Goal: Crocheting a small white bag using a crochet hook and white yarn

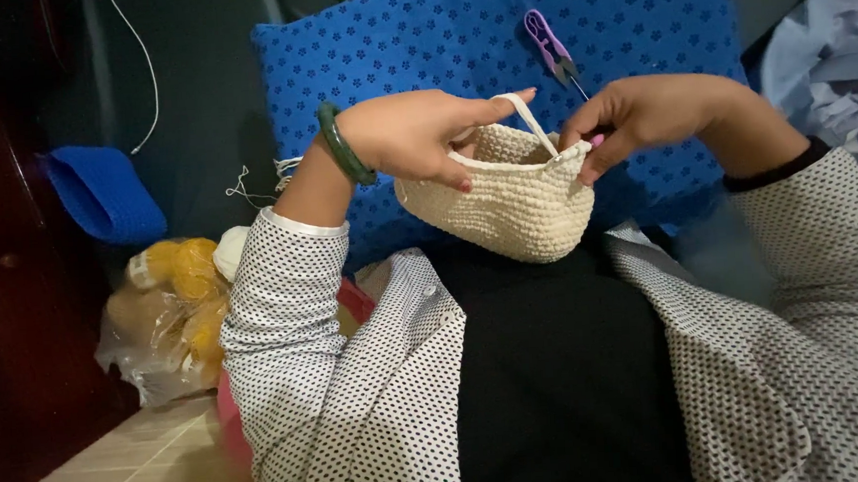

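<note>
My left hand (pixel 414 134) grips the left rim of a cream crocheted pouch (pixel 505 203), with a strand of cream yarn (pixel 530 118) looped over the forefinger. A green bangle (pixel 343 146) sits on that wrist. My right hand (pixel 638 113) pinches the pouch's right rim and seems to hold a pink-handled crochet hook, mostly hidden by the fingers. The pouch hangs between both hands above my lap.
A blue patterned cushion (pixel 418 36) lies behind the hands, with purple thread snips (pixel 551 49) on it. A clear bag of yellow yarn (pixel 173 303) sits at the left on the tiled floor (pixel 118 472). A blue crocheted piece (pixel 104 194) lies farther left.
</note>
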